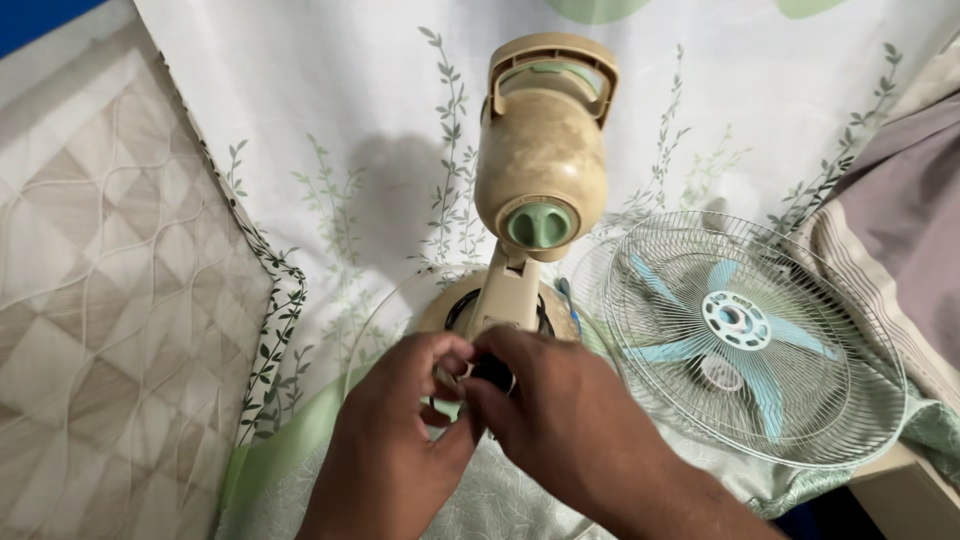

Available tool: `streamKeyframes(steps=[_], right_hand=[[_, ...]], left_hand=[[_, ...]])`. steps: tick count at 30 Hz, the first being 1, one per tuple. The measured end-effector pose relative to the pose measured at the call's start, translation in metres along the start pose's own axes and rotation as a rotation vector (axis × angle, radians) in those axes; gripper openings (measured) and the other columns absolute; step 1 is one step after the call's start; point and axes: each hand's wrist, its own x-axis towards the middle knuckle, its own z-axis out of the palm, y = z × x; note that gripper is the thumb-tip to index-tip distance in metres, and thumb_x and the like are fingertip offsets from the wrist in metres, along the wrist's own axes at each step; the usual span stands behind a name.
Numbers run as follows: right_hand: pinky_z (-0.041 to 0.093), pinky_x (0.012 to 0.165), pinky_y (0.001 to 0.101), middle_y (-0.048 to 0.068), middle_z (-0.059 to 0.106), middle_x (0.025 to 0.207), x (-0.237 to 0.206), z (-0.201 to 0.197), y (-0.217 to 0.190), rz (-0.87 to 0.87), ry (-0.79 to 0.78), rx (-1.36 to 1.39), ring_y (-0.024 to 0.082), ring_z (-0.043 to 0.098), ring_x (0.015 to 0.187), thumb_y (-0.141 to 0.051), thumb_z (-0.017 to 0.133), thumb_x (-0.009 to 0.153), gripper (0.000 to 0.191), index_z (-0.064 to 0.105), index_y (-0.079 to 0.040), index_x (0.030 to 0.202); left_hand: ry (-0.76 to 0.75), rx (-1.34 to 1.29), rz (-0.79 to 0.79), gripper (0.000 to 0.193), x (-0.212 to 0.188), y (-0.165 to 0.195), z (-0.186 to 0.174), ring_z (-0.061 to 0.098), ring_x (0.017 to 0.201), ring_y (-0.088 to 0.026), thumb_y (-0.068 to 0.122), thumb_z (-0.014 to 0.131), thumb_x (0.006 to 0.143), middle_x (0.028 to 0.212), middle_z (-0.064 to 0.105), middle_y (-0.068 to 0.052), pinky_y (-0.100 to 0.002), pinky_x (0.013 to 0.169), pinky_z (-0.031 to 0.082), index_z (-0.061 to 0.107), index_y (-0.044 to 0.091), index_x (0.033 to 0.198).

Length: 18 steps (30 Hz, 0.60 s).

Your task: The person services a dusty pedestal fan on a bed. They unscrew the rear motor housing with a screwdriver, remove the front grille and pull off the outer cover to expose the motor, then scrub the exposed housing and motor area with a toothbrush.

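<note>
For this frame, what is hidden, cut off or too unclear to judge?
- Head view: the small black part is mostly covered by the right hand and left hand; its shape and each grip on it cannot be told.
- The fan base is largely hidden behind the hands and the neck.
- The grille masks the blades' condition.

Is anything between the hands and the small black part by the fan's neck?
Nothing visible. Left hand and right hand both have fingertips on the black part, just below the fan neck. The grille lies off to the right.
</note>
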Motion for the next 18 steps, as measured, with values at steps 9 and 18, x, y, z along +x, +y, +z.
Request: streamKeyframes(steps=[9, 18], right_hand=[[0.062, 0.071, 0.0373, 0.013, 0.079, 0.081, -0.073, -0.045, 0.021, 0.196, -0.053, 0.122, 0.028, 0.080, 0.078, -0.023, 0.074, 0.082, 0.027, 0.074, -0.010, 0.106], [0.064, 0.076, 0.0322, 0.007, 0.083, 0.099, -0.174, -0.084, 0.047, 0.090, 0.222, 0.255, 0.020, 0.078, 0.092, -0.024, 0.080, 0.082, 0.041, 0.073, -0.010, 0.120]], left_hand=[[-0.163, 0.136, -0.283, 0.032, -0.029, 0.024, 0.047, 0.080, 0.081, -0.009, 0.027, 0.088, 0.077, 0.087, 0.084, 0.000, -0.029, 0.067, 0.060, 0.076, 0.013, 0.104], [-0.220, -0.502, -0.819, 0.033, -0.062, 0.045, 0.114, 0.071, 0.073, -0.019, 0.041, 0.065, 0.095, 0.093, 0.077, -0.007, -0.034, 0.069, 0.057, 0.070, 0.014, 0.113]])
